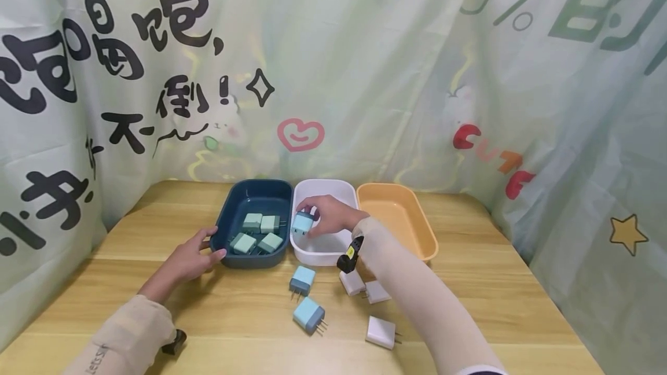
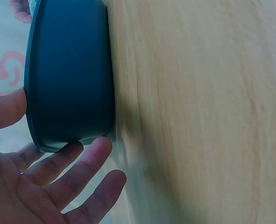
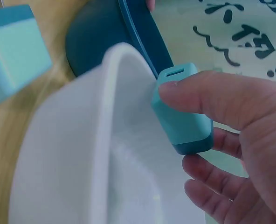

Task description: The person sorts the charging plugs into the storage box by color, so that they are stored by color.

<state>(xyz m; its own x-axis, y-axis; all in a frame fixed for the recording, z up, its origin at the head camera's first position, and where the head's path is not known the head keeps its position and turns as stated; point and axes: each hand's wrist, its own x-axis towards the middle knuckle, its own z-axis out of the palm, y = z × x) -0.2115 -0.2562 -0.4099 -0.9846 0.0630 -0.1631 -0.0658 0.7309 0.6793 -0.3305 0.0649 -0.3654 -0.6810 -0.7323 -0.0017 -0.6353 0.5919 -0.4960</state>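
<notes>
My right hand (image 1: pixel 333 214) pinches a light blue USB wall charger (image 3: pixel 184 112) between thumb and fingers, over the left side of the white bin (image 1: pixel 323 258). In the right wrist view the charger's USB slot shows beside the thumb. My left hand (image 1: pixel 190 256) rests with spread fingers at the near left corner of the dark blue bin (image 1: pixel 255 260); in the left wrist view its thumb (image 2: pixel 10 108) touches the rim and its fingertips lie along the bin's wall. Several pale green chargers (image 1: pixel 244 243) lie inside that bin.
Two light blue chargers (image 1: pixel 309 314) lie on the wooden table (image 1: pixel 234 317) in front of the white bin. Three white chargers (image 1: pixel 381 331) lie further right, partly beside my right forearm. A yellow bin (image 1: pixel 398 221) stands right of the white one. A printed curtain (image 1: pixel 365 74) hangs behind.
</notes>
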